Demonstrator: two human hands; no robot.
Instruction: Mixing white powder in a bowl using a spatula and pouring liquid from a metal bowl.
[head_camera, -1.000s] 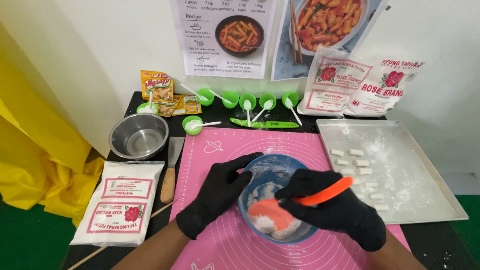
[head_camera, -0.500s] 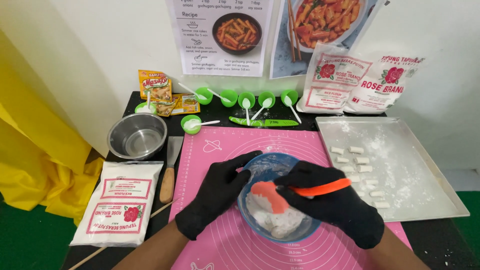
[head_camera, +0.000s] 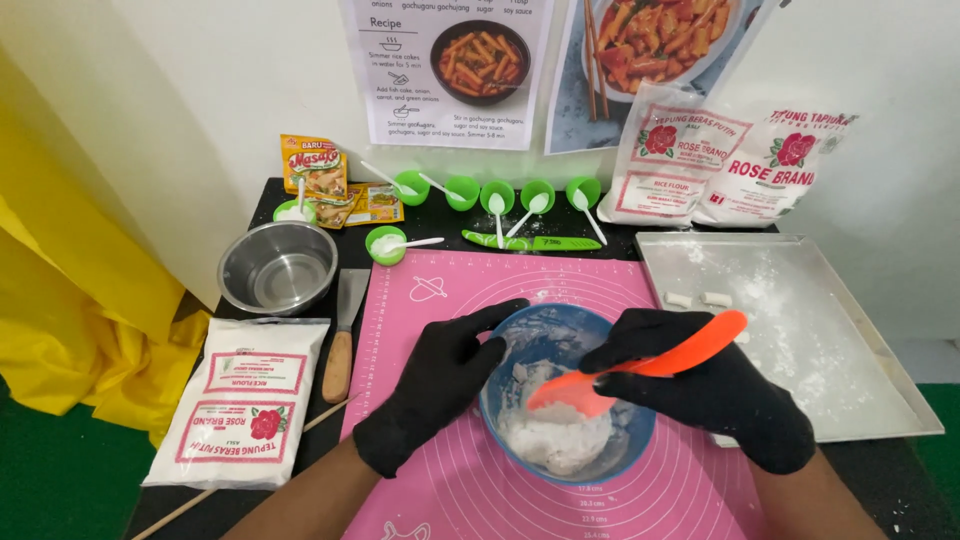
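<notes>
A blue bowl (head_camera: 540, 330) with white dough (head_camera: 555, 440) in it stands on a pink silicone mat (head_camera: 450, 300). My left hand (head_camera: 435, 385), in a black glove, grips the bowl's left rim. My gloved right hand (head_camera: 715, 390) holds an orange spatula (head_camera: 640, 370) by its handle. The spatula's blade is tilted into the bowl, just above the dough.
A floured metal tray (head_camera: 830, 340) with small dough pieces (head_camera: 697, 299) lies at the right. A steel bowl (head_camera: 277, 268), a scraper (head_camera: 342, 335) and a flour bag (head_camera: 240, 400) sit at the left. Several green cups with spoons (head_camera: 495, 200), a green knife (head_camera: 530, 242) and two flour bags (head_camera: 730, 165) line the back.
My right hand has moved right and lifted the spatula's blade off the dough. The left hand keeps its hold on the bowl.
</notes>
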